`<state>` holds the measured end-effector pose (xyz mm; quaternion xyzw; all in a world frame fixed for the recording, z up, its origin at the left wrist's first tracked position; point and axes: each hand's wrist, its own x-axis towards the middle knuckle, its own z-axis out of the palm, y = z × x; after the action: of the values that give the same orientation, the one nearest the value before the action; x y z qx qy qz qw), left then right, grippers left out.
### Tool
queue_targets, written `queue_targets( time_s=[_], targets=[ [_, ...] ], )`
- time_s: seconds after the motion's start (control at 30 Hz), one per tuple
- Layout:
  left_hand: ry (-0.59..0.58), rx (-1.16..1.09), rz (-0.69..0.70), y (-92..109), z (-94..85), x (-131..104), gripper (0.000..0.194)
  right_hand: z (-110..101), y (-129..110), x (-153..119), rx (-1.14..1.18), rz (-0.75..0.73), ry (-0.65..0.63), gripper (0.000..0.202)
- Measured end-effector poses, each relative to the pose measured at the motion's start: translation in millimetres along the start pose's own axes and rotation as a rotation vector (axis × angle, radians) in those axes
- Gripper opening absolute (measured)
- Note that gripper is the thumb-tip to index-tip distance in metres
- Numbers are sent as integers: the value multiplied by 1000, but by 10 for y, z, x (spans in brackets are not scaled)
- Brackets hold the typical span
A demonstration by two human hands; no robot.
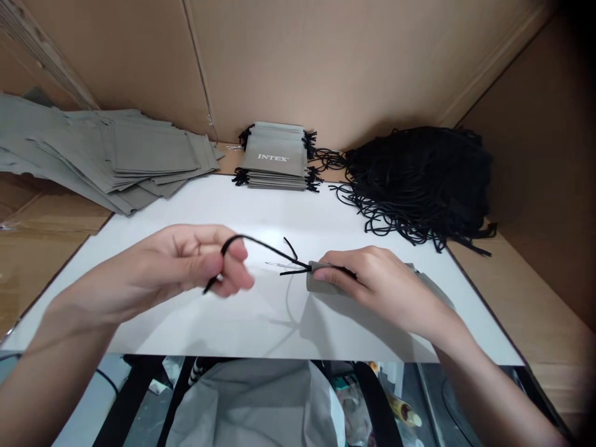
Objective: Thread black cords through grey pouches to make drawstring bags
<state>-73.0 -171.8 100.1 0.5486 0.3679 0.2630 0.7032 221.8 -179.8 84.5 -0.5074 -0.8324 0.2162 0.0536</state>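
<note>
My left hand (pixel 195 264) pinches a black cord (pixel 265 244) between thumb and fingers, above the white table. From there the cord arcs right to the edge of a grey fabric pouch (pixel 321 284). My right hand (pixel 372 273) is closed on that pouch, thumb on top, hiding much of it. Short black cord ends stick out leftward at the pouch's edge. A thin metal needle-like tool (pixel 279 264) also points left there; its other end is hidden.
Loose grey pouches (pixel 153 146) lie in a heap at back left. A neat stack of INTEX pouches (pixel 275 155) with black cords stands at back centre. At back right rests a large pile of black cords (pixel 419 180). Cardboard walls (pixel 326 62) surround the white table (pixel 223 329).
</note>
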Motion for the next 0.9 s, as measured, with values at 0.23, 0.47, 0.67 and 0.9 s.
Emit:
queue_targets(
  time_s=[0.23, 0.47, 0.67, 0.9],
  targets=[
    [312, -15, 223, -158, 286, 475, 18, 9, -60, -17, -8, -38, 24, 32],
    [371, 14, 230, -297, 393, 531, 20, -6, -49, -87, 0, -66, 48, 35],
    [367, 3, 200, -382, 416, 502, 25, -15, -31, -114, 13, -84, 71, 34],
    [385, -64, 171, -421, 413, 465, 24, -16, -34, -123, 15, -79, 74, 33]
  ],
)
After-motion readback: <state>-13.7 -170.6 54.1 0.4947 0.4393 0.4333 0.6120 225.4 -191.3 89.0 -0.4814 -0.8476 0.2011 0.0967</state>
